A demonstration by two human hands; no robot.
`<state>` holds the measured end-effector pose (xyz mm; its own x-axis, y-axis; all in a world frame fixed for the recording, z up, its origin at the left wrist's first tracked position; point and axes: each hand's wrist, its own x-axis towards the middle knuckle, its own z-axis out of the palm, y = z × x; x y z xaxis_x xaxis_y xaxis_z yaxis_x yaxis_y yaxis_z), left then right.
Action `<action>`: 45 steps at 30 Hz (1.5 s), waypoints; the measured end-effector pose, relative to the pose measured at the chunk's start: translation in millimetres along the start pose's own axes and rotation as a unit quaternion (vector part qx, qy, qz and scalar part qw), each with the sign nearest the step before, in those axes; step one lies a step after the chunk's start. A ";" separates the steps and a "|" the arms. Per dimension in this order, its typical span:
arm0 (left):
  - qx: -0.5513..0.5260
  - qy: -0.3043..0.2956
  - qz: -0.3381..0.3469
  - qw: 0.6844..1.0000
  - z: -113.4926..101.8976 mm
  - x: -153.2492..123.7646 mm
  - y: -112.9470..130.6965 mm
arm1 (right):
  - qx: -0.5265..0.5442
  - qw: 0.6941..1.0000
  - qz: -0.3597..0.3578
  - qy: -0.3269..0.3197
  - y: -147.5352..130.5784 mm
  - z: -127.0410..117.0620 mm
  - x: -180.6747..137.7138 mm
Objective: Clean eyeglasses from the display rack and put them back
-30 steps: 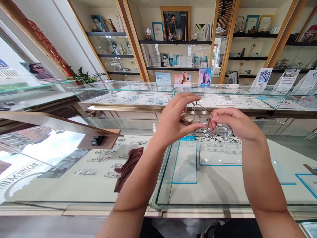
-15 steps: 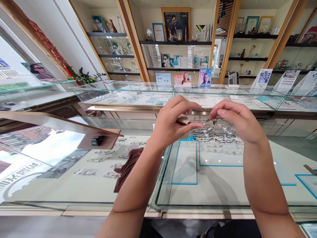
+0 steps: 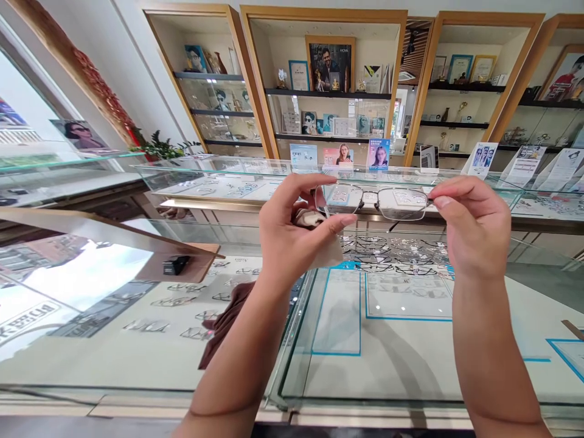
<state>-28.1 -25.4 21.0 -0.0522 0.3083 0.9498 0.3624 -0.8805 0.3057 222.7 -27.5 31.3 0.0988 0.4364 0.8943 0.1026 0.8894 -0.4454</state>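
A pair of thin metal-framed eyeglasses point(image 3: 370, 196) is held up level above the glass display counter, both lenses facing me. My left hand point(image 3: 296, 225) curls around the left lens side, thumb below and index finger above the rim. Bunched in the same palm is a light beige cloth point(image 3: 326, 254), partly hidden by the fingers. My right hand point(image 3: 479, 222) pinches the right end of the frame near the hinge between thumb and fingertips. A dark temple arm shows below the right lens.
Several eyeglasses point(image 3: 387, 255) lie in the glass display case point(image 3: 365, 377) under my hands. On the left counter are a brown cloth point(image 3: 228, 322), more frames, and a tilted mirror point(image 3: 59, 292) on a wooden base. Behind stand another glass counter and shelves point(image 3: 328, 91).
My hands have moved apart, and the eyeglasses have turned from nearly edge-on to face me. My right hand has shifted right, my left hand slightly left. The view has tilted up a little.
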 end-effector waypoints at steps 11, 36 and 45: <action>0.015 0.009 -0.047 0.999 -3.9 0.2 3.2 | -0.089 0.993 -0.014 -0.072 -17.9 3.8 -6.4; 0.022 0.024 -0.056 0.998 -2.4 2.4 4.8 | -0.086 0.991 0.025 -0.100 -12.4 8.6 -6.8; 0.048 0.025 -0.021 0.998 -3.7 2.3 2.1 | -0.062 0.993 0.037 -0.094 -11.5 10.6 -5.7</action>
<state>-30.8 -27.9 24.0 -0.1151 0.3242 0.9390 0.4455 -0.8280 0.3405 210.5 -38.8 31.7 -0.0748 0.5287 0.8455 0.2238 0.8351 -0.5025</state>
